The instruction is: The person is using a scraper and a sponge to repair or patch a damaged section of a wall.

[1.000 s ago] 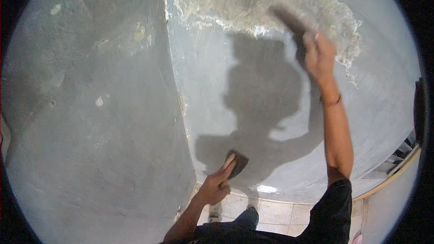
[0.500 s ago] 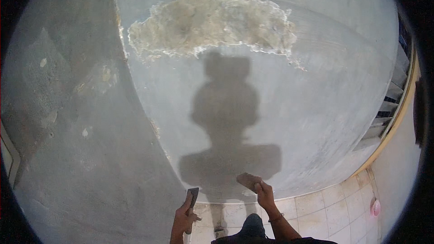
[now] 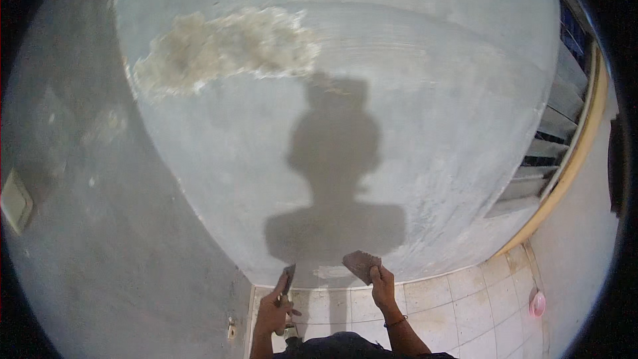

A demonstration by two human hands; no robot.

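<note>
My left hand [image 3: 272, 314], low in the middle of the view, is closed around a putty knife [image 3: 288, 277] with a dark flat blade pointing up. To its right, my right hand [image 3: 383, 289] pinches a flat reddish-brown piece of sandpaper [image 3: 361, 266] between thumb and fingers. Both tools appear in front of the foot of a grey plastered wall [image 3: 432, 159]. Higher on this wall is a rough beige patch [image 3: 229, 50] with whitish, flaking edges. My shadow falls on the wall below and right of the patch.
A darker side wall [image 3: 80, 146] meets the lit wall at the left and carries a pale switch plate [image 3: 16, 202]. Louvred slats [image 3: 545, 149] in a yellowish frame [image 3: 565, 193] are at the right. A pink object [image 3: 537, 304] lies on the white floor tiles [image 3: 438, 306].
My view has shifted right, so the rough patch appears further left and shorter. The sandpaper now shows a broader face. Both hands keep their hold.
</note>
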